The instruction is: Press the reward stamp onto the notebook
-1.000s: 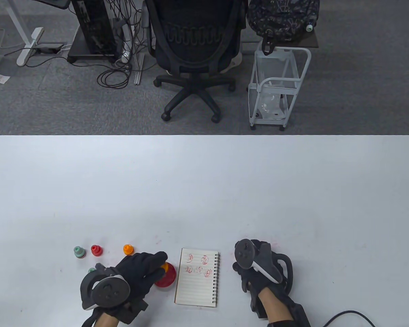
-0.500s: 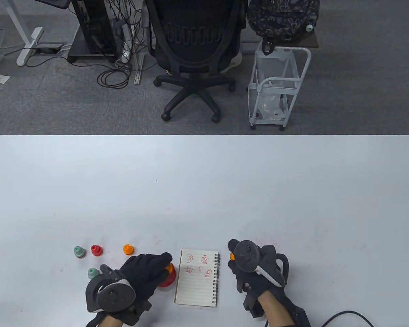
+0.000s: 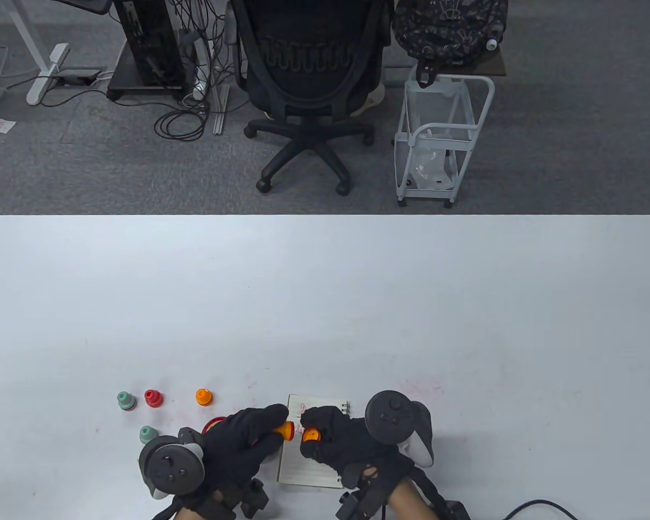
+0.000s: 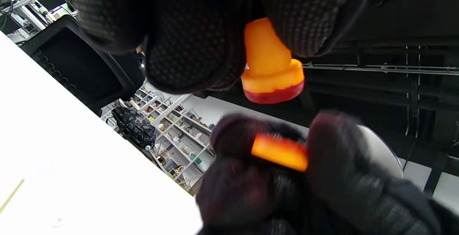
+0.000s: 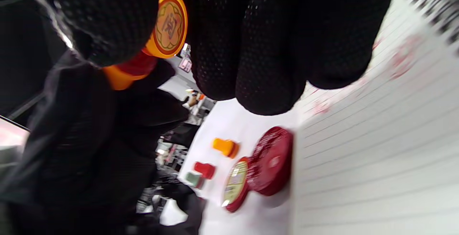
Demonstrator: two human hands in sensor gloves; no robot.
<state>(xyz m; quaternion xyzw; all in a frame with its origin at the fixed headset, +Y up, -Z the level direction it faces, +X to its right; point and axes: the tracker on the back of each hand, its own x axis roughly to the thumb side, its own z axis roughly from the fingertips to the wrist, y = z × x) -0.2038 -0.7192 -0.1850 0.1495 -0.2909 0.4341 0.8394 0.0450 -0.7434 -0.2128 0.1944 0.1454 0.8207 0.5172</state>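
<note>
My left hand [image 3: 275,428] grips an orange stamp [image 3: 285,431] by its handle, lying sideways over the left edge of the notebook [image 3: 309,468]. In the left wrist view the stamp [image 4: 271,73] shows a red inked face. My right hand [image 3: 310,425] pinches an orange cap [image 3: 311,435] just right of the stamp, a small gap apart; the cap also shows in the left wrist view [image 4: 279,151] and the right wrist view [image 5: 168,23]. The lined notebook page [image 5: 376,149] bears several red stamp marks. Both hands cover much of it.
An open red ink pad [image 5: 269,167] with its lid [image 5: 235,185] lies left of the notebook, mostly hidden under my left hand [image 3: 215,422]. Left of it stand a green stamp [image 3: 125,401], a red stamp [image 3: 153,398], an orange stamp [image 3: 203,396] and another green stamp [image 3: 148,433].
My left hand lifted the orange stamp off the ink pad and moved right. My right hand moved left over the notebook with the orange cap, so both hands now meet above the page.
</note>
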